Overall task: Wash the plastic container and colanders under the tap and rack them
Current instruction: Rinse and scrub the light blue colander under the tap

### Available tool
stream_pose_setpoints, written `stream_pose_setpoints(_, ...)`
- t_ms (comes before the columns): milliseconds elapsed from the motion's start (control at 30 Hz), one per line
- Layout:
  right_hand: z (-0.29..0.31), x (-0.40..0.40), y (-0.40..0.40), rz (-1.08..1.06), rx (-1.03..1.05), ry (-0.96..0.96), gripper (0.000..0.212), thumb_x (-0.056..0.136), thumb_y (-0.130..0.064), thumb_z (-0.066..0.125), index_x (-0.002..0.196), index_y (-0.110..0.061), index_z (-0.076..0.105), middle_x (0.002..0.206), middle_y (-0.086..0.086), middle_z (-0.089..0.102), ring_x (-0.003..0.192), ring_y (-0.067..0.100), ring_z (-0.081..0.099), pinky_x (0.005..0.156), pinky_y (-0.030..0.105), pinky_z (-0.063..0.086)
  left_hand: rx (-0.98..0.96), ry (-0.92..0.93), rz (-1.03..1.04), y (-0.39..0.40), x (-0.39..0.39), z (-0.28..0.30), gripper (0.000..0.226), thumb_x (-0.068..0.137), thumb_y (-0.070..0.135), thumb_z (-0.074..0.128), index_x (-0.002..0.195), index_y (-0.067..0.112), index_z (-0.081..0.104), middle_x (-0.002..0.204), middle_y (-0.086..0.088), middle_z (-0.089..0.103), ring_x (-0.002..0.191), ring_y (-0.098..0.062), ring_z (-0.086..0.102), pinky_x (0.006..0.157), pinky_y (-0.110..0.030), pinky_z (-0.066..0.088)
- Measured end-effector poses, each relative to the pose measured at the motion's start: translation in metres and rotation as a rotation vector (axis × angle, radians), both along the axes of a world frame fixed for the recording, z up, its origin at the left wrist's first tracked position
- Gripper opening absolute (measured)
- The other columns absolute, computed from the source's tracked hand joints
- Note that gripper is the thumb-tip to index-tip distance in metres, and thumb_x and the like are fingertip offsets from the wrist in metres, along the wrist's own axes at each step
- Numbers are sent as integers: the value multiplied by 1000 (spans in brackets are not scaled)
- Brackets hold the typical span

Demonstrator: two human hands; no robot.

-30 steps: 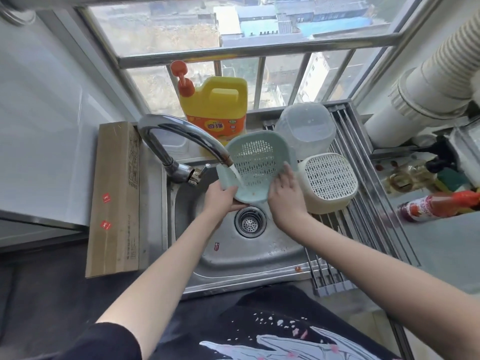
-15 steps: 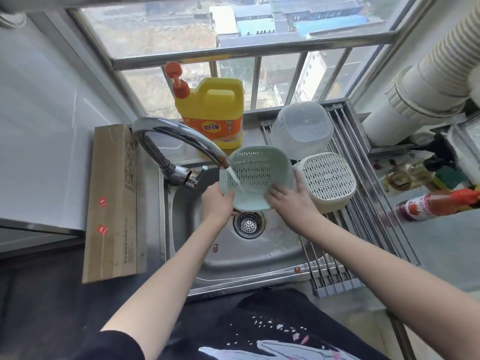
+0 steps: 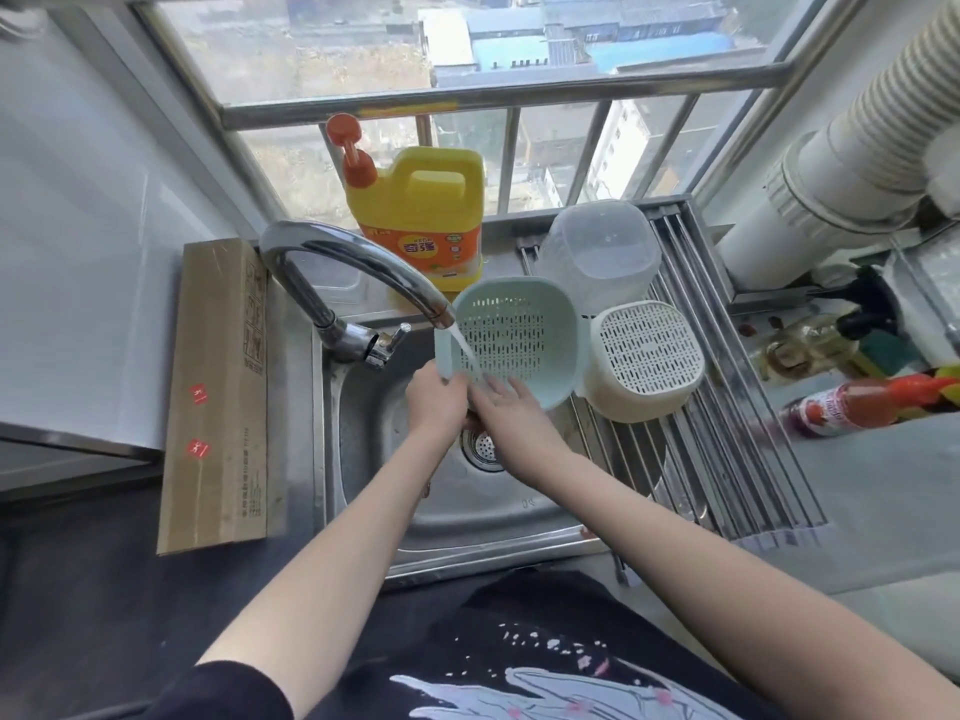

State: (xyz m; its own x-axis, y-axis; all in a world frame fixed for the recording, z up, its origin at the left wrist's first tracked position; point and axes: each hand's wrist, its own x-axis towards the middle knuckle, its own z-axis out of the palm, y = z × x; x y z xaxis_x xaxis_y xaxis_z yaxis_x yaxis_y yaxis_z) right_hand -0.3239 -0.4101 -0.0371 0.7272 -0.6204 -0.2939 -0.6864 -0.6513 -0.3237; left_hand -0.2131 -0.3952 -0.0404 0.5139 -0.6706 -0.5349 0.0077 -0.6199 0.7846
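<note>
The right hand [image 3: 511,415] has slid from the rim of the green colander [image 3: 511,341] to its inner face, fingers spread flat, rubbing; the left hand [image 3: 434,402] grips the lower rim. Rinsing continues under the tap [image 3: 358,267]. The slotted white colander [image 3: 644,356] and translucent plastic container [image 3: 602,252] sit inverted on the steel rack [image 3: 727,459].

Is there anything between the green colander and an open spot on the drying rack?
Partly. The white colander sits upside down on the rack right beside the green colander, with the clear container behind it. The nearer rack bars are bare.
</note>
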Motion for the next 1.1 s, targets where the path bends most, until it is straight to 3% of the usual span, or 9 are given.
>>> stream_pose_setpoints(133,-8,-21,-15,86,-76,53,64,83,-5,39,146,-15,29,145,3,43,131,24,41,101,40,32,-18,82,61,3,-1,10,24,89,3,45,109,2,60,101,-18,65,81,-42,68,55,-47,60)
stream_pose_setpoints(233,-1,-44,-36,172,-230,292,58,89,-5,44,146,-12,30,148,4,40,138,20,32,117,39,5,-9,158,106,12,-4,8,31,94,1,43,124,0,52,114,-20,60,73,-38,70,51,-33,60)
stream_pose_setpoints(333,11,-48,-41,132,-414,484,62,93,-14,45,148,-2,19,154,14,25,146,25,12,108,51,-21,-34,240,113,13,-10,8,37,94,-2,41,130,1,47,119,-23,58,69,-34,70,50,-30,59)
stream_pose_setpoints(500,23,-27,-20,-53,-455,661,81,95,-35,43,147,7,-2,157,23,1,145,35,-12,100,66,-21,-36,283,103,7,-1,9,39,93,-2,43,130,5,49,121,-20,60,70,-35,71,59,-39,61)
stream_pose_setpoints(633,32,-28,-13,-174,-320,295,81,87,-19,58,149,-1,10,157,13,19,147,26,7,117,53,1,100,499,67,12,7,11,36,92,-3,41,127,-2,46,101,-27,66,60,-34,71,48,-30,58)
stream_pose_setpoints(733,33,-50,-11,-172,-314,-108,72,68,9,66,136,-6,48,138,10,53,133,25,44,111,45,28,193,583,-18,15,13,13,31,91,-4,42,121,-8,47,72,-24,69,53,-30,70,46,-28,58)
stream_pose_setpoints(800,31,-61,-8,-222,-219,-250,74,64,21,57,132,-7,53,135,7,55,131,24,46,111,43,31,257,585,-103,17,14,16,24,91,-4,41,113,-10,49,61,-21,68,49,-27,69,43,-25,55)
stream_pose_setpoints(967,22,-76,-1,-328,-91,-340,65,71,25,45,127,-7,57,138,8,53,134,21,40,111,24,21,376,568,-257,12,15,25,19,92,-4,38,105,-11,49,57,-20,67,50,-25,69,42,-23,54)
stream_pose_setpoints(1100,10,-81,6,-291,13,-221,55,82,12,45,132,-9,52,145,7,44,139,19,31,113,25,20,450,464,-374,3,23,33,19,93,-3,38,104,-14,49,56,-21,67,49,-26,69,46,-26,57)
